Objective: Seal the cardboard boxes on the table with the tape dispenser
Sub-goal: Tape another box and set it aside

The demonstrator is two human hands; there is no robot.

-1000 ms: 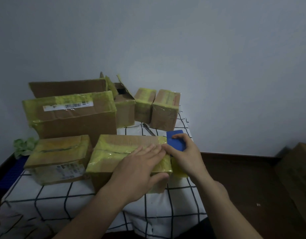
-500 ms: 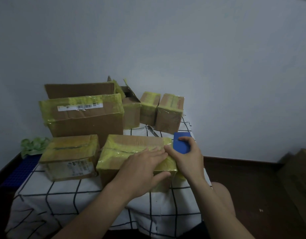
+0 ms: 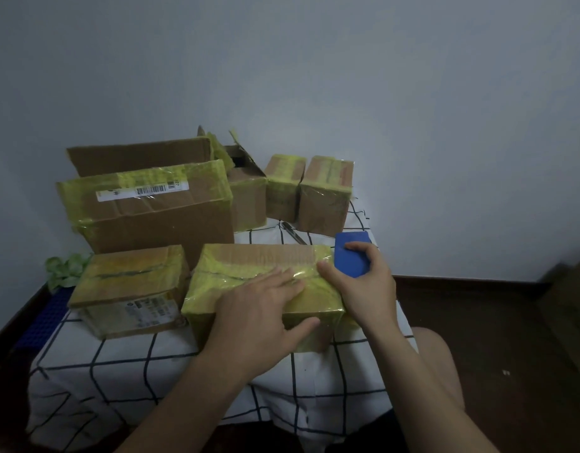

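Observation:
A cardboard box [image 3: 249,266] wrapped in yellow tape lies at the table's near middle. My left hand [image 3: 259,308] presses flat on its top and near edge, fingers spread, thumb on the front face. My right hand [image 3: 363,286] grips the blue tape dispenser [image 3: 350,256] at the box's right end, thumb resting on the taped top. Clear yellowish tape runs across the top between the two hands. The tape roll itself is hidden by my hand.
A smaller taped box [image 3: 128,289] lies to the left, a large taped box [image 3: 151,204] with an open flap behind it. Three small boxes [image 3: 324,194] stand at the back. A pen [image 3: 293,232] lies on the checked tablecloth [image 3: 118,364]. Crumpled green tape [image 3: 64,269] sits far left.
The view has shifted right and down slightly. My right hand with the dispenser has stayed at the box's right end; my left hand has slid a little along the top.

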